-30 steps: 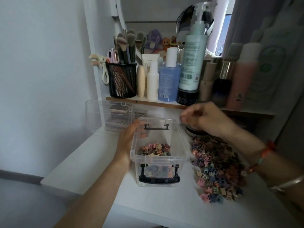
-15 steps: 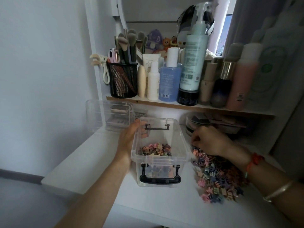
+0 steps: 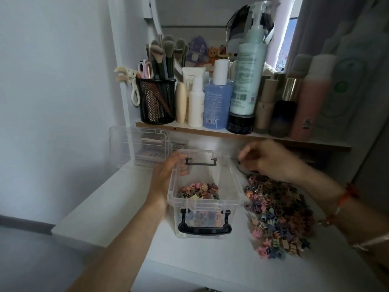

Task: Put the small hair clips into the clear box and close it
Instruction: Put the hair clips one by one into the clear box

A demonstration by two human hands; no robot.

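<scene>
The clear box (image 3: 236,187) with black latch handles stands open on the white desk. A small layer of coloured hair clips (image 3: 200,189) lies on its bottom. My left hand (image 3: 163,180) grips the box's left wall, with the thumb over the rim. A large pile of small hair clips (image 3: 277,216) lies on the desk right of the box. My right hand (image 3: 267,160) is blurred and hovers above the far end of that pile, beside the box's far right corner. Its fingers are curled, with a dark bit showing at the fingertips.
A clear organiser (image 3: 136,146) stands behind the box on the left. Just above, a low shelf (image 3: 210,131) carries a black mesh cup of brushes (image 3: 156,102) and several bottles. The desk's front edge (image 3: 101,237) runs close on the left.
My right hand dipped from beside the box down into the clip pile, then rose again toward the box's far right corner. The left hand and the box stayed put.
</scene>
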